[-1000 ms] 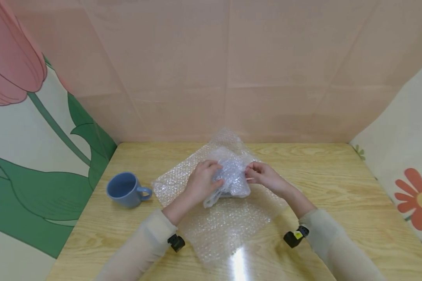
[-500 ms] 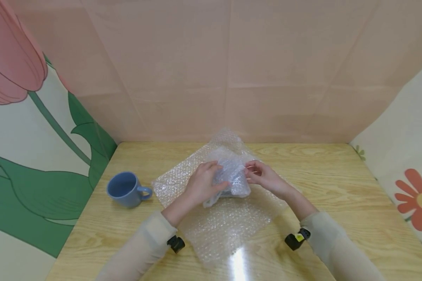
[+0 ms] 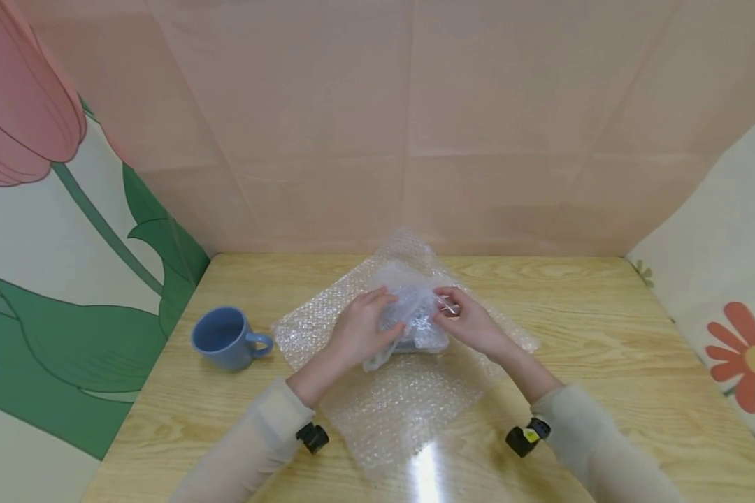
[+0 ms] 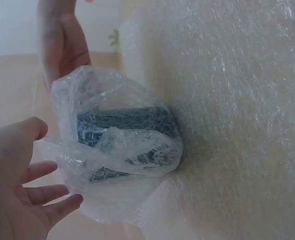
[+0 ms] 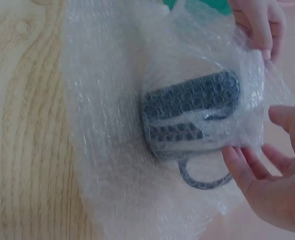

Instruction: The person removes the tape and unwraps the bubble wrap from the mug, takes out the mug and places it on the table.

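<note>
A blue mug (image 5: 192, 100), its handle (image 5: 202, 186) showing through, stands bundled in bubble wrap (image 3: 415, 328) on a larger flat part of the sheet. At the bundle's left is my left hand (image 3: 361, 328), fingers and thumb spread around the gathered plastic; the left wrist view shows them only slightly bent. On the other side, my right hand (image 3: 472, 321) touches the wrap with its fingertips, a shiny plastic edge lying between thumb and fingers. The right wrist view shows that thumb apart from the wrap. Layers of plastic blur the mug's outline.
An unwrapped blue mug (image 3: 226, 339) stands at the left of the wooden table (image 3: 604, 335), handle towards the bundle. The flat bubble wrap (image 3: 403, 419) reaches towards the near edge. Behind the table rises a pinkish backdrop (image 3: 409, 140).
My right hand's fingers have moved slightly left over the bundle and spread from a tighter pinch. The wrap's top right edge has shifted. My left hand has barely moved; its thumb shifted slightly.
</note>
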Available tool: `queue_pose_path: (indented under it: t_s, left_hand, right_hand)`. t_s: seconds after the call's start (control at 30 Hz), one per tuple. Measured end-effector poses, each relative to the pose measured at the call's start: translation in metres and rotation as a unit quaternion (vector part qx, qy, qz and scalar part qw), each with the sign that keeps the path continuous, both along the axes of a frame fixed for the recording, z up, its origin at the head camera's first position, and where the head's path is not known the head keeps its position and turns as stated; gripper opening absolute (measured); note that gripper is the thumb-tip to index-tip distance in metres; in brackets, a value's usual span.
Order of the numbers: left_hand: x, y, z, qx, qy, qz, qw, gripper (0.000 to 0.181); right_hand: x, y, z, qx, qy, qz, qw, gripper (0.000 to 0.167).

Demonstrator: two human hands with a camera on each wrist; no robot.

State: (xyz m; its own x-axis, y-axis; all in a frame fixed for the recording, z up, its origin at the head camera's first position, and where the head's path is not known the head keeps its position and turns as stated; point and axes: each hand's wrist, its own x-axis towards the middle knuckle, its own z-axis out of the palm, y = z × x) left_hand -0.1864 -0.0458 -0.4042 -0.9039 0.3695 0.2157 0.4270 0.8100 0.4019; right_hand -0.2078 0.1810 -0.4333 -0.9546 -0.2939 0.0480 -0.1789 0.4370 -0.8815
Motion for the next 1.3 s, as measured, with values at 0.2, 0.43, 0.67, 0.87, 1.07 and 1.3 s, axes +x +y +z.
queue_pose_path:
  t_s: [0.2,0.43,0.67,0.87,1.07,1.3]
  left_hand:
    - [0.001,-0.004,0.001,0.029,0.013,-0.003,0.9995,0.041]
    - [0.002,-0.009,0.001,0.056,0.053,-0.005,0.997,0.033]
    - [0.001,-0.012,0.0,0.103,0.086,-0.002,0.9909,0.026]
    - [0.001,-0.016,-0.003,0.151,0.108,0.004,0.9827,0.022]
    - [0.001,-0.023,-0.006,0.184,0.102,0.027,0.9772,0.022]
    - [-0.001,-0.033,-0.007,0.202,0.107,0.05,0.9721,0.021]
  right_hand:
    - [0.002,-0.007,0.0,0.026,0.033,-0.032,0.9986,0.05]
    - [0.0,-0.012,0.0,0.029,0.049,-0.036,0.9977,0.05]
    - [0.002,-0.013,0.001,0.028,0.046,-0.039,0.9978,0.05]
    - [0.004,-0.015,0.002,0.025,0.039,-0.041,0.9981,0.05]
    - [0.005,-0.016,0.003,0.026,0.035,-0.041,0.9982,0.05]
    - [0.005,-0.015,0.002,0.028,0.03,-0.048,0.998,0.05]
